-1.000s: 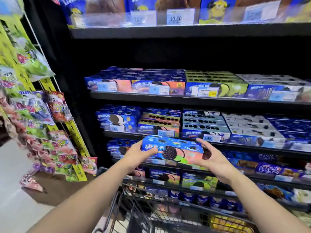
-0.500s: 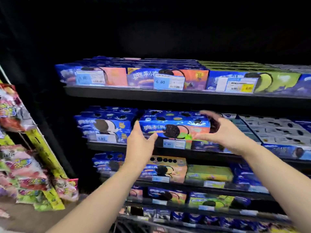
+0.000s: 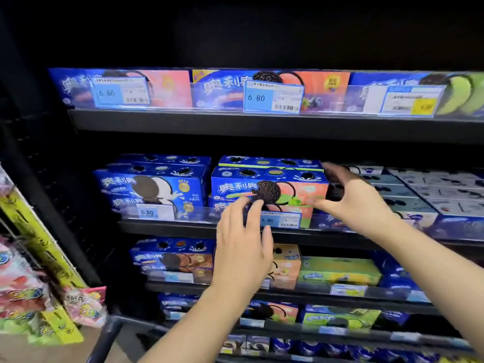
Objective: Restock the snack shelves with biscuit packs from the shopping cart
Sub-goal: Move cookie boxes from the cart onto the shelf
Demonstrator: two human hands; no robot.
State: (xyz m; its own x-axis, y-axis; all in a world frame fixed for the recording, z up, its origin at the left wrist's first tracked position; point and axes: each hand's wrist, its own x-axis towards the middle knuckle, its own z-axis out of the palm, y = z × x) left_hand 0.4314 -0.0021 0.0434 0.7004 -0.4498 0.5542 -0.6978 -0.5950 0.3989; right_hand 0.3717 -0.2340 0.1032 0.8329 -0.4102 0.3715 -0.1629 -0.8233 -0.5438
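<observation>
At the far left hang snack bags (image 3: 28,289) on a rack, well apart from the work. Next along the second shelf (image 3: 167,227) stands a stack of white-cream packs (image 3: 149,188), and just beside it, on its right, lies the biscuit pack (image 3: 271,188). It rests on top of another pack, behind the shelf's clear front lip.

Its long axis runs left to right, along the shelf edge, with its broad printed face towards the person. It lies ahead of and above both hands, and roughly between them.

The left hand (image 3: 242,242) reaches up from below with loose, nearly straight fingers (image 3: 255,209), its tips on the lower left of the pack's front face, grasping nothing. The right hand (image 3: 360,201) curves round the pack's right end, thumb low on the front and fingers over the top corner. They are blurred, so I cannot tell whether it grips or only cups. Further right sit pale packs (image 3: 419,191).

Judging from this, what remains is a push straight back across the long axis — the left hand is placed for that, the right for steadying the end.
</observation>
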